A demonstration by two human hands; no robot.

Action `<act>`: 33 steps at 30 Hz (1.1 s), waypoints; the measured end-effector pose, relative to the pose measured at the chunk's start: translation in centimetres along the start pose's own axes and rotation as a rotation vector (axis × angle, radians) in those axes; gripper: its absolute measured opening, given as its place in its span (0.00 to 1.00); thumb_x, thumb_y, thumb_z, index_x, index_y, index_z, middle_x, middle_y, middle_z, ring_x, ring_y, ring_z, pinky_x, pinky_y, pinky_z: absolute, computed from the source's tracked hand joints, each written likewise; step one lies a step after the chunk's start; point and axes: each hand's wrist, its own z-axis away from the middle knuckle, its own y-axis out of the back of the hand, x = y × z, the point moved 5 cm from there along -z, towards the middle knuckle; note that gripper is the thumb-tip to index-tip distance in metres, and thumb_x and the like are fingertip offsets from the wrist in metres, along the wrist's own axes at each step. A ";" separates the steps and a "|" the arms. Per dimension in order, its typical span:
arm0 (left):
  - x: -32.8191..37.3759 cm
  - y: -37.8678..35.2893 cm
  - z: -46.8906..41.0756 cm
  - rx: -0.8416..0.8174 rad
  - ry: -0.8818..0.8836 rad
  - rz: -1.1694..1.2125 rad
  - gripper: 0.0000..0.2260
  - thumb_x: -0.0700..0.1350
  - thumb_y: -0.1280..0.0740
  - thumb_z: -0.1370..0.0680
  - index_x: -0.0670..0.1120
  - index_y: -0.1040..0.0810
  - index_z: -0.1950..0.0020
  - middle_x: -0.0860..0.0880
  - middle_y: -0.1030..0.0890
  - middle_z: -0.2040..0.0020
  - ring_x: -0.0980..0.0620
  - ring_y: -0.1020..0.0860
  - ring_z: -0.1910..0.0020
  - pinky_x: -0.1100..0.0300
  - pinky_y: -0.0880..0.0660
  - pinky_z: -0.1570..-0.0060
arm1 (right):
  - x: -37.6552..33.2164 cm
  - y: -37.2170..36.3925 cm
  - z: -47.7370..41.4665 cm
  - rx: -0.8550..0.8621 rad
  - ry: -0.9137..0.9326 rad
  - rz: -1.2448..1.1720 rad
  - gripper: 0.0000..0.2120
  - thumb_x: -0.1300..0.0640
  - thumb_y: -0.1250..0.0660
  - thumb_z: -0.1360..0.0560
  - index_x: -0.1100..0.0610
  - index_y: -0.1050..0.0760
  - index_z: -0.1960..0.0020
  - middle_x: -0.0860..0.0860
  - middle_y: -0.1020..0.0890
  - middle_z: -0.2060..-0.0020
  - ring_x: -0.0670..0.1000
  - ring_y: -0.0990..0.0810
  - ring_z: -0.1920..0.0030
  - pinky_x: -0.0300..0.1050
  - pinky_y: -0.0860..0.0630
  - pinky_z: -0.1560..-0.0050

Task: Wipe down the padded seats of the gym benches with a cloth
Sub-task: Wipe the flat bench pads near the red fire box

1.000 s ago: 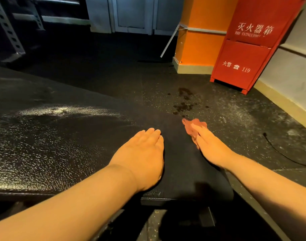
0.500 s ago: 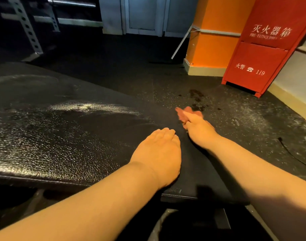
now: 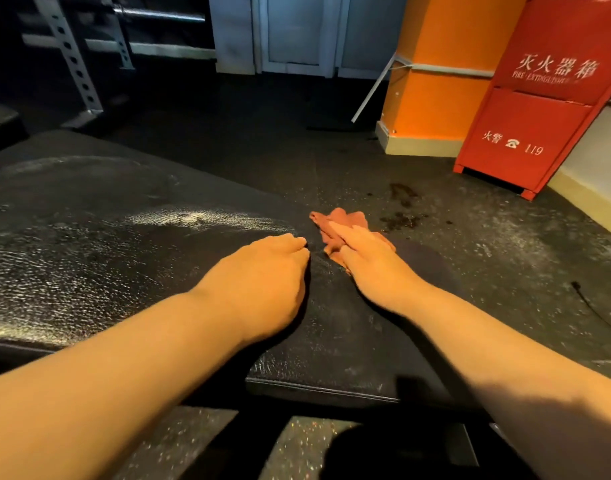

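I see the small reddish cloth [image 3: 342, 226] lying on the far edge of the black padded bench seat [image 3: 124, 258]. My right hand [image 3: 370, 261] lies flat on the cloth, fingers straight and close together, pressing it down onto the seat. My left hand [image 3: 259, 282] rests on the seat just beside it, with its fingers curled under and nothing in them. The seat is shiny and crinkly. Past the bench, the dark floor [image 3: 487, 244] has a wet stain [image 3: 404, 206] near the cloth. A red fire extinguisher box [image 3: 539, 98] stands by an orange pillar [image 3: 439, 81].
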 end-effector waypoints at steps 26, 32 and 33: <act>-1.8 2.0 4.1 0.008 -0.022 -0.017 0.18 0.48 0.49 0.16 0.47 0.29 0.30 0.51 0.30 0.29 0.51 0.32 0.30 0.55 0.35 0.31 | -3.6 0.6 4.6 -0.152 0.047 -0.107 0.25 0.59 0.43 0.16 0.36 0.35 0.25 0.36 0.27 0.35 0.35 0.29 0.38 0.26 0.31 0.41; -3.4 3.2 5.5 -0.030 -0.103 0.013 0.18 0.48 0.48 0.15 0.50 0.33 0.25 0.57 0.35 0.24 0.57 0.40 0.24 0.67 0.48 0.29 | 1.8 0.4 0.1 -0.081 -0.389 0.250 0.21 0.55 0.47 0.18 0.45 0.37 0.26 0.51 0.32 0.31 0.59 0.31 0.33 0.54 0.29 0.37; -3.6 3.2 5.6 -0.026 -0.098 0.012 0.18 0.48 0.47 0.15 0.49 0.30 0.27 0.55 0.32 0.26 0.56 0.37 0.25 0.65 0.45 0.28 | 0.7 -0.1 -1.0 -0.079 -0.426 0.264 0.23 0.56 0.47 0.19 0.45 0.39 0.25 0.52 0.33 0.30 0.61 0.34 0.30 0.58 0.31 0.35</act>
